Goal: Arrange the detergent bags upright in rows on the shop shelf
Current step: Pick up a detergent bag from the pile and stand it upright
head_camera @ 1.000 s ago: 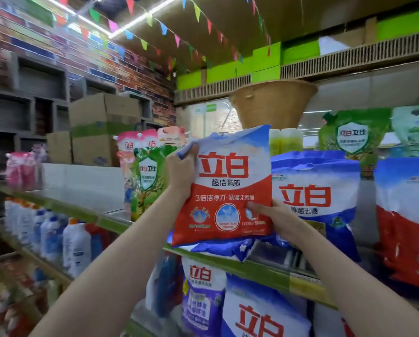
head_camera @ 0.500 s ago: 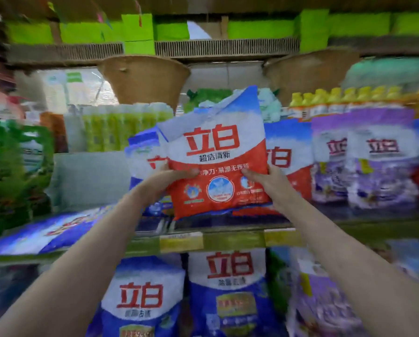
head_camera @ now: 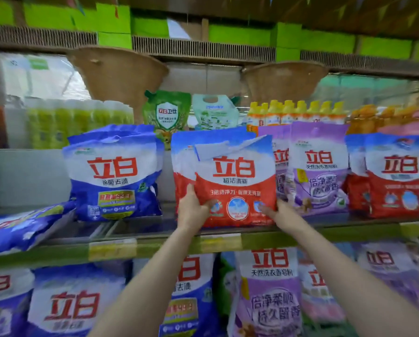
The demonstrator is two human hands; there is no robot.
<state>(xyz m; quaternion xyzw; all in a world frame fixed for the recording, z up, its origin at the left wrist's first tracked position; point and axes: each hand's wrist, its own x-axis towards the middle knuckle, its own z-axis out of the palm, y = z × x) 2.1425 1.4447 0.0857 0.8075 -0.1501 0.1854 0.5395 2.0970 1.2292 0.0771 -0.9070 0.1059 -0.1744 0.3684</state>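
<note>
A red and white detergent bag [head_camera: 235,181] stands upright on the middle shelf [head_camera: 169,246], with another red bag [head_camera: 182,156] right behind it. My left hand [head_camera: 192,206] grips its lower left edge, thumb on the front. My right hand [head_camera: 275,211] holds its lower right corner. To the left stands a blue bag [head_camera: 114,173] upright. Purple bags [head_camera: 318,166] stand to the right, then more red bags [head_camera: 395,176]. A blue bag [head_camera: 21,227] lies flat at the shelf's left end.
Green and pale pouches [head_camera: 167,113] and yellow bottles [head_camera: 298,113] stand behind the row. Two woven baskets [head_camera: 118,71] sit above. The lower shelf holds blue bags [head_camera: 74,302] and purple bags [head_camera: 269,293]. There is a gap between the blue and red bags.
The red bag has come down from mid-air onto the shelf, in front of another red bag. Both hands slid to its lower corners. The view shifted right along the shelf.
</note>
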